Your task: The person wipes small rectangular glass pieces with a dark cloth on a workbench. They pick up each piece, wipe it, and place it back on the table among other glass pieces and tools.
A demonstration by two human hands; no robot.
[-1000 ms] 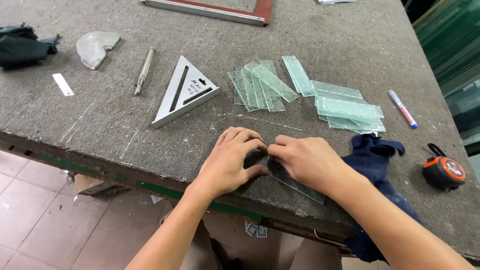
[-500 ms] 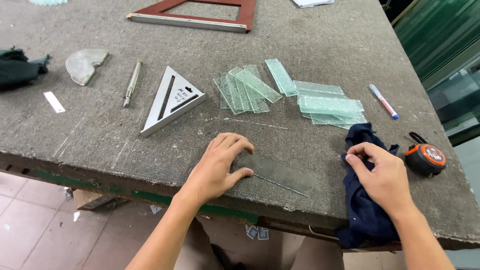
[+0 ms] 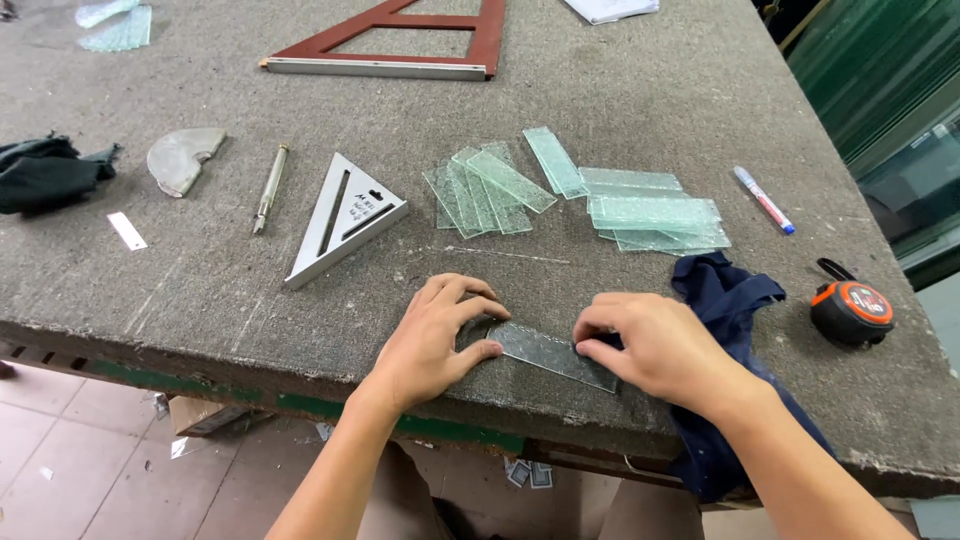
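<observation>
Grey felt worktable [image 3: 640, 90], tiled floor [image 3: 70, 440]

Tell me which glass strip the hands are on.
The lone glass strip at the table's near edge, lying flat between the left hand and right hand. The fanned strips and stacked strips lie farther back, untouched.

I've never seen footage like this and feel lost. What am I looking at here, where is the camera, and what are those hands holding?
The camera sits on a person's head, looking down at their own bare hands over a grey workbench. The left hand and right hand each press one end of a clear glass strip lying flat near the bench edge. Beyond lie more glass strips, a metal triangular square, a marker, an orange tape measure and a dark blue cloth.
</observation>
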